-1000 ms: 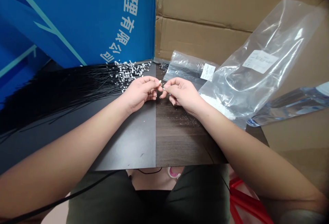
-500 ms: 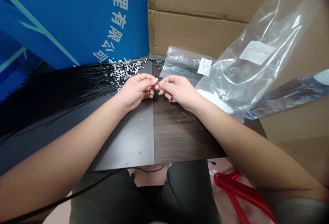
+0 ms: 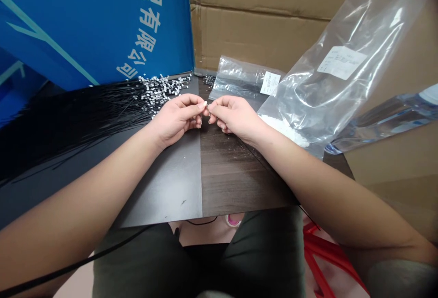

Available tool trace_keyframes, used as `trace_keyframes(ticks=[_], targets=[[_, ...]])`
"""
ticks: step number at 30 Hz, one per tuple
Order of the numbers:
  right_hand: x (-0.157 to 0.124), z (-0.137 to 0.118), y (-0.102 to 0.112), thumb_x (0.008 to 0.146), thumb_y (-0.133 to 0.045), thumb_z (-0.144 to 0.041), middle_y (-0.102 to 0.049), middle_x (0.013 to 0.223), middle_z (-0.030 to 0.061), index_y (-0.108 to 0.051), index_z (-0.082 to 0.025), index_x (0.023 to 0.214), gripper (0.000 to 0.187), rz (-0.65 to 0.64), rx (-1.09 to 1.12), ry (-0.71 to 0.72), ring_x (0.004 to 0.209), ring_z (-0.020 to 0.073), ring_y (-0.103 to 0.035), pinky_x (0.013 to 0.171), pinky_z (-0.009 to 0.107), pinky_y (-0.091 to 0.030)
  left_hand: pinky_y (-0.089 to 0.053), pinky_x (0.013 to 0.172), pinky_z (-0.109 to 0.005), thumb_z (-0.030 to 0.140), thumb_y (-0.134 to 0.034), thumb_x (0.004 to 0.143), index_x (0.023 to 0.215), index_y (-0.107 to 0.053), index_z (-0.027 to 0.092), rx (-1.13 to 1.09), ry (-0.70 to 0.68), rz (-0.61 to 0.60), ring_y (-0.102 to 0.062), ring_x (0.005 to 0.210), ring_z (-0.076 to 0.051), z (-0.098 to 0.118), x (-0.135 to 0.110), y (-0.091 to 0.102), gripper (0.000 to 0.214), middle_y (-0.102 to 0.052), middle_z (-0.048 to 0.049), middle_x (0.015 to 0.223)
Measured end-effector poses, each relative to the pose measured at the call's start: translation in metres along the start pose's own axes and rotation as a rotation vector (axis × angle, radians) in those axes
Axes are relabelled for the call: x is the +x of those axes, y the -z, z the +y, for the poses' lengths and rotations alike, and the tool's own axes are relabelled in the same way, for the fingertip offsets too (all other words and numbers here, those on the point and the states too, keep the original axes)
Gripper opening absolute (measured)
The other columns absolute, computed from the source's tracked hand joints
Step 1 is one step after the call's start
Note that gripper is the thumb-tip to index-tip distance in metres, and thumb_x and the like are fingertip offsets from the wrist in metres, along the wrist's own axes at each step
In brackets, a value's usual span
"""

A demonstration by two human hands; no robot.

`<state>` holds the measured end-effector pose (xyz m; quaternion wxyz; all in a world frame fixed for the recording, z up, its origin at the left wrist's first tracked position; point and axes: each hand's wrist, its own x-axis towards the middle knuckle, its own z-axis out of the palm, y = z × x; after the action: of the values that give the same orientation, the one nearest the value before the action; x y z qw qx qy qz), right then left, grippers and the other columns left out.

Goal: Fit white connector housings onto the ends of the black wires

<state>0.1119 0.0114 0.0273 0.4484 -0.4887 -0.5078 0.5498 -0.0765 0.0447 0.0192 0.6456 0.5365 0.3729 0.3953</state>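
My left hand (image 3: 176, 119) is closed in a pinch on a small white connector (image 3: 205, 103), mostly covered by the fingertips. Facing it, my right hand (image 3: 236, 114) pinches the end of a thin black wire (image 3: 255, 154), which trails back under my right forearm. The fingertips of both hands nearly meet above the tabletop. Whether the wire end sits inside the connector is too small to tell. Left of my left hand lies a large bundle of black wires (image 3: 102, 106) with white connectors (image 3: 159, 90) on their ends.
A clear plastic bag (image 3: 328, 101) with small white pieces (image 3: 284, 129) leans at the right beside a plastic bottle (image 3: 386, 117). Behind my right hand lies a flatter labelled bag (image 3: 239, 76). Cardboard (image 3: 256, 38) and a blue panel (image 3: 102, 24) border the table (image 3: 232, 184).
The view has shifted slightly, so the scene sits a little farther left and higher. My hands keep their pinches, and the fingertips have drawn slightly closer together.
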Motion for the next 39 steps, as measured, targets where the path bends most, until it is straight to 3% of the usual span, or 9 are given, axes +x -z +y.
trace_keyframes(ticks=[27, 34, 39], targets=[[0.006, 0.007, 0.001, 0.102, -0.066, -0.016, -0.067, 0.069, -0.0004, -0.06, -0.019, 0.084, 0.018, 0.074, -0.061, 0.151, 0.061, 0.0086, -0.058, 0.053, 0.019, -0.04, -0.055, 0.064, -0.026, 0.032, -0.094, 0.075, 0.088, -0.069, 0.018, 0.012, -0.002, 0.018, -0.062, 0.063, -0.01, -0.001, 0.0, -0.003, 0.032, -0.073, -0.0025, 0.085], [0.006, 0.004, 0.0, 0.104, -0.064, -0.014, -0.066, 0.07, -0.0005, -0.06, -0.019, 0.086, 0.02, 0.084, -0.049, 0.153, 0.063, 0.0089, -0.059, 0.054, 0.019, -0.041, -0.052, 0.059, -0.025, 0.043, -0.095, 0.077, 0.087, -0.071, 0.017, 0.169, -0.125, 0.049, -0.061, 0.06, -0.01, -0.004, -0.002, -0.01, 0.036, -0.075, -0.0045, 0.084], [0.004, 0.004, 0.0, 0.104, -0.067, -0.016, -0.068, 0.075, 0.0005, -0.061, -0.018, 0.085, 0.02, 0.05, -0.039, 0.147, 0.062, 0.0074, -0.057, 0.054, 0.018, -0.041, -0.05, 0.058, -0.024, 0.038, -0.091, 0.082, 0.086, -0.073, 0.016, 0.199, -0.158, 0.045, -0.06, 0.059, -0.009, -0.006, -0.003, -0.01, 0.028, -0.075, -0.0043, 0.083]])
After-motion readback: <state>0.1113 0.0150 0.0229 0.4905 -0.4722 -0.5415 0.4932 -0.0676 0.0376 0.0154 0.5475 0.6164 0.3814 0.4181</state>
